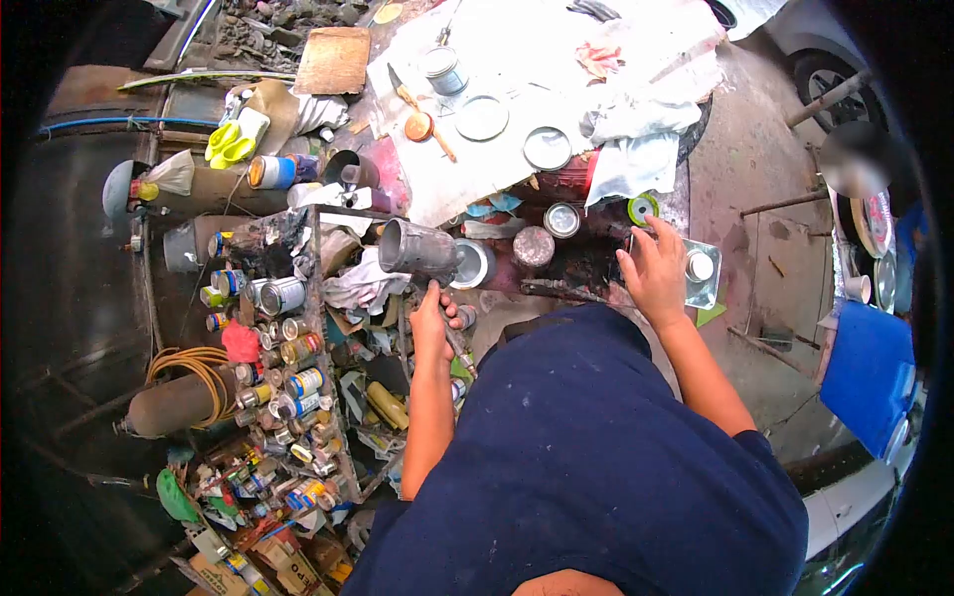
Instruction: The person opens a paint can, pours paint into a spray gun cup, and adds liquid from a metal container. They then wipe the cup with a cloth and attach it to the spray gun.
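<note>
My left hand (433, 323) is wrapped round the handle of a spray gun (459, 350), whose grey metal cup (417, 246) stands above the fingers. Just right of that cup is a round white-rimmed container (473, 264). My right hand (654, 268) has its fingers spread at the top of a clear rectangular can (703, 274) with a white cap. Beyond the fingertips lies a green-rimmed round lid or tin (643, 208). Between my hands are a speckled round can (534, 246) and an open tin (561, 220). Whether the right fingers touch anything is unclear.
White sheeting (537, 60) carries a tin (445, 72), round lids (482, 117) and an orange cup (418, 126). Several paint cans (283, 296) crowd the left shelves, near a gas cylinder (179, 399). A blue panel (868, 375) and another person's blurred head (857, 159) are at right.
</note>
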The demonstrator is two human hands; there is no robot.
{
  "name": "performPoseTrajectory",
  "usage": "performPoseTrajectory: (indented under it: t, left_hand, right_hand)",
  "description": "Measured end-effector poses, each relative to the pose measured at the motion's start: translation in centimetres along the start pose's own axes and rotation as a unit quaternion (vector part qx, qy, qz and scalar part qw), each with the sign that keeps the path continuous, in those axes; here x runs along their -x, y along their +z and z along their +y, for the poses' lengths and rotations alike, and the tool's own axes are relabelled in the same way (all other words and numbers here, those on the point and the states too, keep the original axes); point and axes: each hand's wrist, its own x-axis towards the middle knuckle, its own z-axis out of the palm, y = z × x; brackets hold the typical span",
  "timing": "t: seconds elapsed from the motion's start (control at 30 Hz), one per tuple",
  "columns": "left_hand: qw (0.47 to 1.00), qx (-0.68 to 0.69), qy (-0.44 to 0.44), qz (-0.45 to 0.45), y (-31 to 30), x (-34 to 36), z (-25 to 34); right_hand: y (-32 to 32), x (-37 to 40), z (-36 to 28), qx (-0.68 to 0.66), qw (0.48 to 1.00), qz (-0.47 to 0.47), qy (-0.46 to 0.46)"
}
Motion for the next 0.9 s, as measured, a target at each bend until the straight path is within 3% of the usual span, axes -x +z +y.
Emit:
performPoseTrajectory:
  t: [0.5, 0.73, 0.9]
  left_hand:
    - [1.0, -0.004, -0.006, 0.013, -0.4, 0.1, 0.1]
    - [0.989, -0.144, 0.037, -0.002, -1.0, -0.9, 1.0]
    - [0.981, -0.191, 0.025, -0.027, -2.5, -2.3, 0.9]
  right_hand:
    - [0.2, -0.5, 0.0, 0.013, 1.0, -0.007, -0.01]
    - [1.3, -0.2, 0.2, 0.01, 1.0, 0.018, 0.004]
    - [2.3, -0.4, -0.5, 0.102, 0.994, 0.001, 0.036]
